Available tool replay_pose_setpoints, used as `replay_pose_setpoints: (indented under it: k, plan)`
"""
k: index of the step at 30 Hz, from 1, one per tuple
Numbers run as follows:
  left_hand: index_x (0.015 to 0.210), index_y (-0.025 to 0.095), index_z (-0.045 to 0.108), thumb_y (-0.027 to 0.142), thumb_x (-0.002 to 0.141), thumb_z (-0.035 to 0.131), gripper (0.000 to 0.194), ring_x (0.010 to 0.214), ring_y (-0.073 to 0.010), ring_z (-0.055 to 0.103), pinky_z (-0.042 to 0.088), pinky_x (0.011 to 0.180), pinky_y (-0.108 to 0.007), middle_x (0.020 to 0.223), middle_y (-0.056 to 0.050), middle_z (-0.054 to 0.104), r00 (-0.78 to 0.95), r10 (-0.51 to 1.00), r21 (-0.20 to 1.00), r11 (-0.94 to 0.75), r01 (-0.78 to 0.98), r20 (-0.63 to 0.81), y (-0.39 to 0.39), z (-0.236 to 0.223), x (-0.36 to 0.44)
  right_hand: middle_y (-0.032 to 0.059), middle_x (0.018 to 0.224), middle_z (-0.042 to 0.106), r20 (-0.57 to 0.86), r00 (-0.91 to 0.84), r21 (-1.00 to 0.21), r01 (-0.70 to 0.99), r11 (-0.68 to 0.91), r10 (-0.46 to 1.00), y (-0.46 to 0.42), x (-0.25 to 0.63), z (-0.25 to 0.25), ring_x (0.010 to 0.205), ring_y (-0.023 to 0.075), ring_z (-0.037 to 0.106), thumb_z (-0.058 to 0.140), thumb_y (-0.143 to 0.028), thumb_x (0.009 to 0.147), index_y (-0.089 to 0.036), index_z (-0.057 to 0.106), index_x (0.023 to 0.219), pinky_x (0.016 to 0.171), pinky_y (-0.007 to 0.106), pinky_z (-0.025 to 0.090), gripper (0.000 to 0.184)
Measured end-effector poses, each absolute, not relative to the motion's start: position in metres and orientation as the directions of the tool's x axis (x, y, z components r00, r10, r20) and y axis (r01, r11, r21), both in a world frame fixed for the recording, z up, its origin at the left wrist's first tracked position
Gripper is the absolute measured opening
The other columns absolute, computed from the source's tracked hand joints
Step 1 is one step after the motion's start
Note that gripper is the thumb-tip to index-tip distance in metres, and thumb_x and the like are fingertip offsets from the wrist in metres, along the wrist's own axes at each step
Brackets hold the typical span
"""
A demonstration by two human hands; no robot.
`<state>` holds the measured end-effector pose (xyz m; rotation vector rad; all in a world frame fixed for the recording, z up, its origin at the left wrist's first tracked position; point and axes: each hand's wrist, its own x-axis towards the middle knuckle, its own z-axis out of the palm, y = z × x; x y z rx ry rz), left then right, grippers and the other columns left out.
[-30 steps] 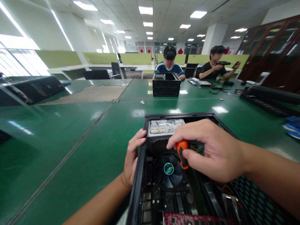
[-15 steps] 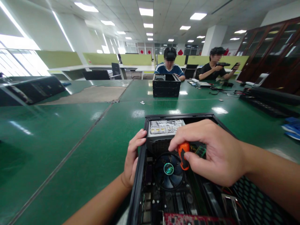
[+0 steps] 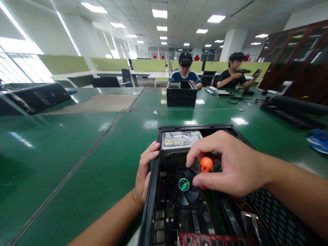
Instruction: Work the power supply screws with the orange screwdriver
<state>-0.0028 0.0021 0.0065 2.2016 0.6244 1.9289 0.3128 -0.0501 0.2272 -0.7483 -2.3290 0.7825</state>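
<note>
An open black computer case (image 3: pixel 149 205) lies before me, its insides facing up. My left hand (image 3: pixel 145 174) grips its left edge, fingers bent over the rim near the power supply (image 3: pixel 180 139). Inside, my right hand (image 3: pixel 228 164) curls around an orange and black screwdriver (image 3: pixel 206 165) beside the CPU fan (image 3: pixel 183 196). Its thumb crosses in front of the handle, while the index finger is lifted away from it. The shaft and tip are hidden. A red circuit board (image 3: pixel 205 239) shows at the bottom of the view.
Across the green table (image 3: pixel 77 143), a person in blue sits behind another black case (image 3: pixel 181 95). Further right, a person in black holds a dark tool. Black panels (image 3: pixel 294 112) and a blue item (image 3: pixel 319 140) lie at the right, a dark case (image 3: pixel 38 97) at the left.
My right thumb and index finger have loosened and shifted around the screwdriver handle, which now shows its rounded end more and sits slightly to the right. My left hand has stayed still.
</note>
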Motion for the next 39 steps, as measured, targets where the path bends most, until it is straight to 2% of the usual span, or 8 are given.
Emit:
replay_pose_setpoints:
  k: [4,8,13,17,20,24,31,39]
  plan:
    - [0.173,0.034,0.078,0.041,0.124,0.078,0.049,0.175,-0.0341,0.078,0.066,0.148,-0.055,0.179,-0.011,0.084,0.088,0.399,0.375,-0.904,0.206,0.913,0.002,0.006,-0.002,-0.0001,0.09,0.084,0.335,-0.702,-0.632,0.327,0.702,0.628,-0.05,0.315,0.229,0.077,0.0202,0.075,0.082,-0.02,0.091,-0.023,0.087,0.112,0.076,0.032,0.063,0.022]
    - [0.171,0.035,0.079,0.045,0.127,0.074,0.046,0.172,-0.036,0.08,0.068,0.145,-0.059,0.176,-0.012,0.085,0.071,0.408,0.386,-0.898,0.21,0.91,0.002,0.005,-0.002,0.0009,0.096,0.083,0.325,-0.677,-0.679,0.318,0.661,0.66,-0.049,0.315,0.226,0.083,0.0222,0.078,0.075,-0.016,0.092,-0.023,0.081,0.128,0.079,0.035,0.067,0.038]
    - [0.172,0.035,0.078,0.044,0.127,0.075,0.047,0.175,-0.0353,0.078,0.066,0.147,-0.058,0.178,-0.012,0.085,0.086,0.404,0.381,-0.902,0.204,0.911,0.002,0.004,-0.004,0.0024,0.096,0.084,0.435,-0.465,-0.744,0.297,0.598,0.771,-0.046,0.315,0.223,0.076,0.0215,0.075,0.081,-0.022,0.096,-0.023,0.076,0.121,0.07,0.035,0.064,0.025]
    - [0.166,0.034,0.082,0.047,0.127,0.074,0.042,0.172,-0.0334,0.08,0.067,0.146,-0.056,0.175,-0.012,0.087,0.051,0.44,0.42,-0.881,0.215,0.897,0.002,0.003,-0.005,0.0027,0.093,0.086,0.548,-0.383,-0.618,0.413,0.668,0.744,-0.043,0.316,0.222,0.074,0.02,0.073,0.082,-0.02,0.097,-0.022,0.086,0.108,0.071,0.035,0.059,0.012]
    - [0.158,0.034,0.086,0.049,0.126,0.078,0.036,0.169,-0.0308,0.082,0.068,0.146,-0.051,0.168,-0.009,0.09,0.005,0.455,0.443,-0.869,0.221,0.89,0.004,0.002,-0.007,0.004,0.098,0.091,0.606,-0.387,-0.538,0.445,0.716,0.696,-0.04,0.315,0.221,0.081,0.0203,0.078,0.081,-0.016,0.097,-0.021,0.092,0.106,0.078,0.035,0.059,0.015]
    - [0.157,0.037,0.086,0.05,0.124,0.082,0.035,0.167,-0.0281,0.083,0.068,0.145,-0.047,0.168,-0.006,0.09,0.003,0.432,0.421,-0.88,0.218,0.902,0.01,0.001,-0.01,0.0051,0.101,0.093,0.566,-0.382,-0.552,0.483,0.68,0.731,-0.037,0.314,0.22,0.085,0.0212,0.08,0.081,-0.014,0.097,-0.022,0.097,0.107,0.08,0.035,0.058,0.021]
    - [0.156,0.039,0.087,0.054,0.124,0.083,0.035,0.164,-0.0307,0.085,0.068,0.146,-0.052,0.166,-0.005,0.091,-0.003,0.425,0.414,-0.879,0.238,0.905,0.009,0.002,-0.01,0.0053,0.099,0.092,0.537,-0.369,-0.59,0.479,0.651,0.758,-0.037,0.313,0.219,0.082,0.0206,0.077,0.08,-0.016,0.097,-0.02,0.099,0.11,0.078,0.035,0.057,0.023]
    - [0.162,0.039,0.085,0.047,0.127,0.08,0.036,0.167,-0.027,0.082,0.067,0.143,-0.042,0.169,-0.004,0.09,0.009,0.399,0.385,-0.891,0.242,0.917,0.007,0.008,-0.005,0.0058,0.102,0.094,0.504,-0.411,-0.59,0.478,0.651,0.759,-0.038,0.312,0.221,0.081,0.0197,0.076,0.083,-0.016,0.098,-0.02,0.1,0.112,0.077,0.034,0.056,0.022]
